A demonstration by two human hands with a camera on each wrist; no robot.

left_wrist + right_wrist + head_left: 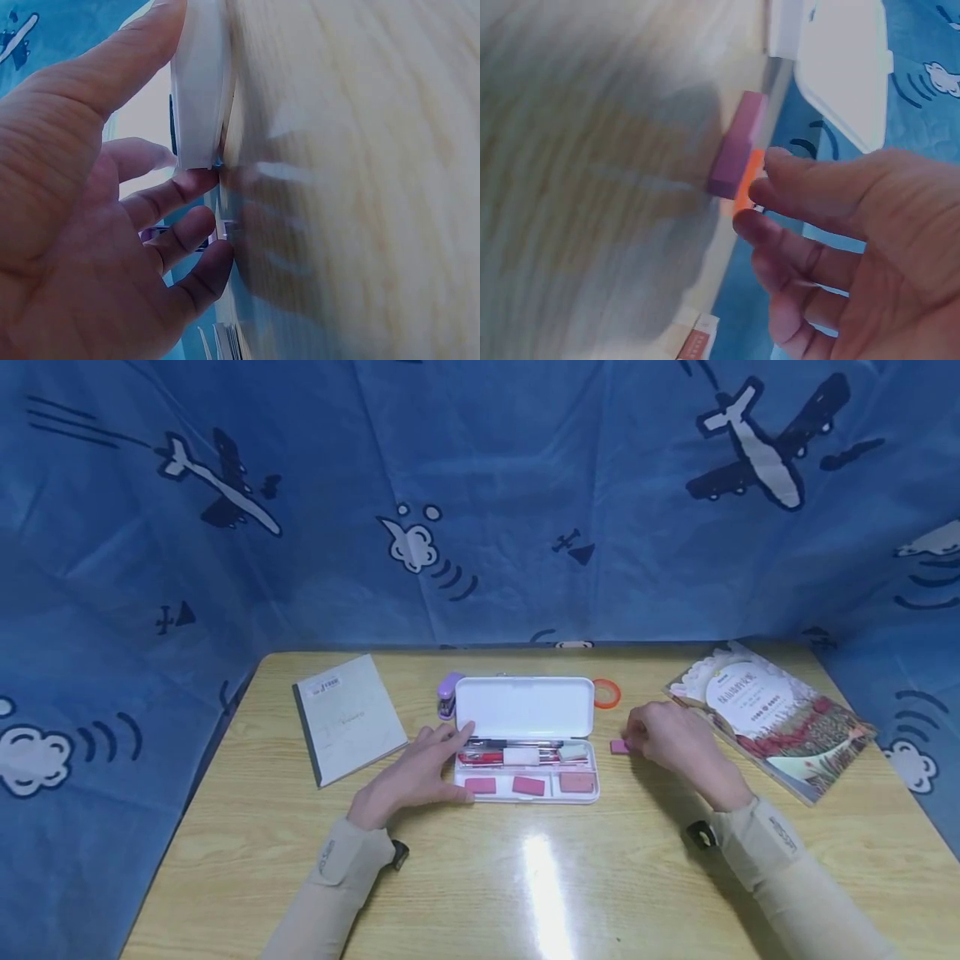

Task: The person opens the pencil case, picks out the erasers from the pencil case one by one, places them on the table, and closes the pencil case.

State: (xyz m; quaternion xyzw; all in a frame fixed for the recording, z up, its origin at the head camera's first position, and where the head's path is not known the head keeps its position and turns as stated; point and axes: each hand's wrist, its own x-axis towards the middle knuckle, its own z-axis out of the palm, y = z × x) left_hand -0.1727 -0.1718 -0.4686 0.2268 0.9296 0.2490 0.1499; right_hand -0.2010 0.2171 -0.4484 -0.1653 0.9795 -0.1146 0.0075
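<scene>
Pink eraser (pixel 619 747): small flat block lying on the wooden table (pixel 525 877), just right of the open pencil case (pixel 525 752) and apart from its tray; the right wrist view shows it (pixel 735 154) sitting flat on the wood.
Right hand (pixel 667 737): poised at the eraser, fingertips (pixel 759 217) loosely curled and just beside it; nothing gripped; actual contact cannot be told.
Left hand (pixel 416 772): fingers straight and spread, resting against the case's left end; thumb (pixel 142 52) along the white wall (pixel 196 82).
Case contents: three pink pieces in the front row, pens and a white eraser behind; lid upright.
Handling, judged: eraser light, firm yet slightly yielding, grippy rather than slippery, not fragile. Best pinched across its two long sides between thumb and forefinger.
Surroundings: grey notebook (pixel 347 718) at left, purple sharpener (pixel 448 693) and orange tape ring (pixel 607 692) behind the case, picture book (pixel 772 718) at right.
</scene>
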